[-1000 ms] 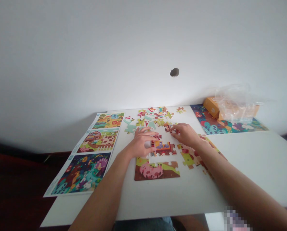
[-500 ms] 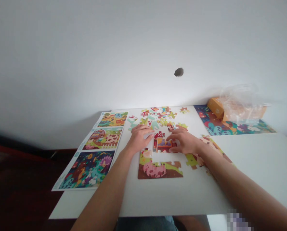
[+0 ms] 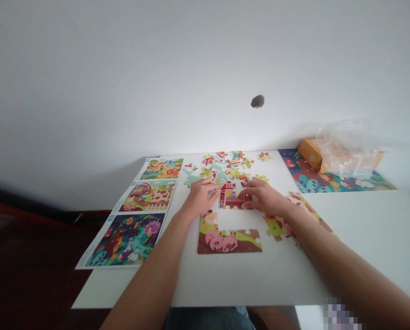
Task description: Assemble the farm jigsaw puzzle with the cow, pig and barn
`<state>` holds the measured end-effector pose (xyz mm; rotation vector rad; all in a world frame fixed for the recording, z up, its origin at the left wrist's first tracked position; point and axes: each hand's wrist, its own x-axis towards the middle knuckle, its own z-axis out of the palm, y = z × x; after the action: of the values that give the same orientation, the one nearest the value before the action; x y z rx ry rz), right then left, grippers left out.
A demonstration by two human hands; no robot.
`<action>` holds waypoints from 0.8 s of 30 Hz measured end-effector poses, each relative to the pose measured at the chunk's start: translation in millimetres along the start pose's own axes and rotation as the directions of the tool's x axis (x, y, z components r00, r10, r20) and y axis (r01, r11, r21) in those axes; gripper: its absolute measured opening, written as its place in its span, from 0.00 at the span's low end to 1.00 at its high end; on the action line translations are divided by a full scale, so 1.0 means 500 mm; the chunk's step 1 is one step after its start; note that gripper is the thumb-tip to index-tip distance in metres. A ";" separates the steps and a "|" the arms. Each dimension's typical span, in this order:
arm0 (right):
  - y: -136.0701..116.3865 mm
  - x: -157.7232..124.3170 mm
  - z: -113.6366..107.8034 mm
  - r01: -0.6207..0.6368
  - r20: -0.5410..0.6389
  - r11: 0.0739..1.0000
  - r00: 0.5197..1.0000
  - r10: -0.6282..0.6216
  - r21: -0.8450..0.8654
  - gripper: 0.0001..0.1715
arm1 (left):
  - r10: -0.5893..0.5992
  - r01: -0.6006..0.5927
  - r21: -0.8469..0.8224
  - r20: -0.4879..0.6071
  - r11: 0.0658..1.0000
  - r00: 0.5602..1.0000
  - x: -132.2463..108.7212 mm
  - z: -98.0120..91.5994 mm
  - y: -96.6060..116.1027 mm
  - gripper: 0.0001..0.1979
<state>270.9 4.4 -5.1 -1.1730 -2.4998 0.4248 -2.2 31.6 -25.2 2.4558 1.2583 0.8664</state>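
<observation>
A small joined block of jigsaw pieces showing a red barn (image 3: 231, 197) lies between my hands on the table. My left hand (image 3: 201, 198) grips its left side and my right hand (image 3: 263, 197) grips its right side. Below it sits a larger joined puzzle section with a pink pig (image 3: 222, 240), with a white gap between the two. Loose pieces (image 3: 225, 167) are scattered beyond my fingers. Another joined section in green and cream (image 3: 275, 228) lies partly hidden under my right wrist.
Several printed picture sheets (image 3: 148, 195) lie along the white table's (image 3: 260, 284) left side. At the far right are another picture sheet (image 3: 311, 178), an orange cardboard box (image 3: 310, 153), and a clear plastic bag (image 3: 349, 153). A white wall rises behind.
The barn block has shifted away from the pig section, and both hands now hold its sides. The view has also moved slightly.
</observation>
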 end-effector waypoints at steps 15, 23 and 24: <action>0.007 0.001 -0.001 -0.261 -0.175 0.960 0.955 0.241 -0.100 0.18 | -0.073 0.095 0.197 -0.119 0.976 0.990 -0.001 0.005 -0.028 0.12; 0.020 -0.002 -0.001 -0.574 -0.217 0.799 0.815 0.537 -0.178 0.21 | -0.336 0.348 0.374 -0.099 0.860 0.937 -0.007 0.008 -0.025 0.18; 0.018 -0.002 -0.002 -0.578 -0.221 0.797 0.812 0.540 -0.178 0.20 | -0.339 0.353 0.371 -0.104 0.859 0.935 -0.007 0.008 -0.027 0.18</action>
<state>278.2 9.1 -7.8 -1.9757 -2.0630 0.1580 -9.9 37.0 -36.1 2.3670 1.9705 0.6102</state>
